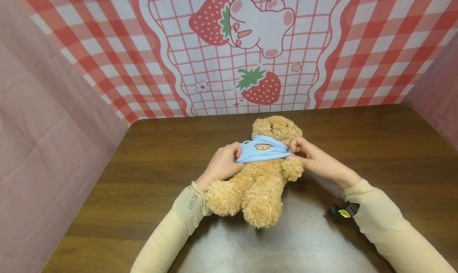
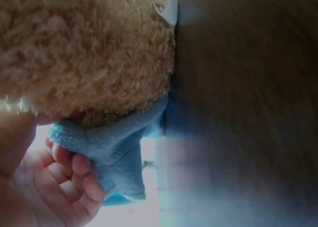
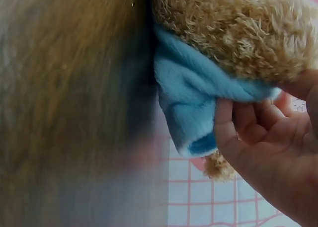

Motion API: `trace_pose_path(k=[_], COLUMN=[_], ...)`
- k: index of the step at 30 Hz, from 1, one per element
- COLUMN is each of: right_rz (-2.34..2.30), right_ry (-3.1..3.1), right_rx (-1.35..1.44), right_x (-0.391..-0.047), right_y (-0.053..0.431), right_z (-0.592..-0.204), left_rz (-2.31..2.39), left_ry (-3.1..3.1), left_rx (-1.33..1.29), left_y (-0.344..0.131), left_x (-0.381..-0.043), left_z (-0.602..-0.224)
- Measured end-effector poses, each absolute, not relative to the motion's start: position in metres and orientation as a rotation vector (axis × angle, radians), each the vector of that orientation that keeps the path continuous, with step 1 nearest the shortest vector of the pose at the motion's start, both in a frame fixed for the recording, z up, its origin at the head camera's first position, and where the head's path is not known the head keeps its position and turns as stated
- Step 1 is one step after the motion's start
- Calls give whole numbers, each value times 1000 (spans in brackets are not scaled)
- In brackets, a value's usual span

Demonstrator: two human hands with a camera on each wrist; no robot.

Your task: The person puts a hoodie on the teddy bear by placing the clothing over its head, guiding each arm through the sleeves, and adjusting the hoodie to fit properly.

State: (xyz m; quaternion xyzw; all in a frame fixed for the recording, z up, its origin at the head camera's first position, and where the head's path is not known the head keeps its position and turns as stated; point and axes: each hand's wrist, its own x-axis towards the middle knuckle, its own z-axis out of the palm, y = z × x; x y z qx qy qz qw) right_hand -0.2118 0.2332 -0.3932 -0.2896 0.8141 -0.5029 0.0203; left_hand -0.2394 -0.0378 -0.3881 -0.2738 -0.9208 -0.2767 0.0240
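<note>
A fluffy tan teddy bear (image 1: 264, 185) lies on its back on the brown table, feet toward the person. Around its neck and upper chest is bunched a light blue garment (image 1: 266, 150) with a small bear patch on the front. My left hand (image 1: 223, 161) pinches the garment's edge at the left side, and the left wrist view shows fingers curled on the blue cloth (image 2: 117, 152). At the opposite side my right hand (image 1: 309, 155) pinches the hem beside the bear's arm. An empty sleeve (image 3: 191, 130) hangs by those fingers in the right wrist view.
The brown wooden table (image 1: 161, 173) extends around the bear. Behind it stands a red-and-white checked cloth (image 1: 157, 66) with strawberries and a cartoon animal. Pinkish cloth (image 1: 53, 146) hangs at the left side. A black wrist device (image 1: 343, 211) is at the right sleeve.
</note>
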Motion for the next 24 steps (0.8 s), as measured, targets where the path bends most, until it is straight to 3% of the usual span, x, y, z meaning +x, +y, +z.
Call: trace_pose_path(k=[12,24], right_rz=[-1358,-1491], right_ry=[2423,2436], right_rx=[-872,-824], right_x=[-204,-209], right_y=[243,236], right_z=[-380,-388], left_rz=[-860,-744], left_ry=[-2840,-2767], left_rx=[-803,-904], left_y=[-38,-32], left_x=[-241,-234], left_z=[-391,-385])
